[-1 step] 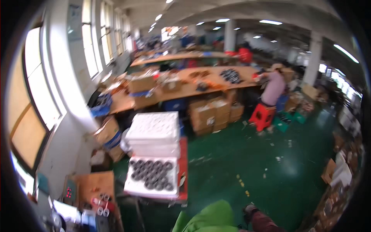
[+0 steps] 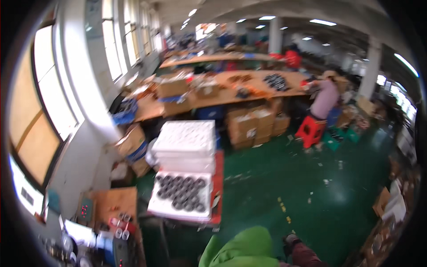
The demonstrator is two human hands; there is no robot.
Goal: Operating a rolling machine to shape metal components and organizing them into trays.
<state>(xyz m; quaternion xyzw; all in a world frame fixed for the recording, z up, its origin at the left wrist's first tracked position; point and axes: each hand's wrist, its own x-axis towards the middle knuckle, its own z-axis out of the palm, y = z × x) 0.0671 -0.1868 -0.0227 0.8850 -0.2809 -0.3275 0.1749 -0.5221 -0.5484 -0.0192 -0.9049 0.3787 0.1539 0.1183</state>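
Neither of my hands shows in the head view. At the lower edge, a bright green piece of cloth [image 2: 244,249] bulges up, hood-like; whose it is I cannot tell. Beside it, a maroon-clad limb [image 2: 307,256] ends in a dark, blurred shape that looks like a shoe. Ahead and left of the cloth, a white tray [image 2: 155,205] bears several dark round ring-like parts [image 2: 181,191]. Just behind it rises a stack of white foam trays [image 2: 186,138]. Both rest on a red platform [image 2: 219,178].
At lower left is a wooden bench [image 2: 120,196] with small red and silvery parts. Farther back, long tables [image 2: 195,103] carry goods, with cardboard boxes [image 2: 244,129] below. A person in pink [image 2: 324,100] sits on a red stool [image 2: 310,131]. Piled items line the right side.
The view has swung slightly, so the whole scene sits farther right, and the near trays and bench sit higher. No object has visibly been moved.
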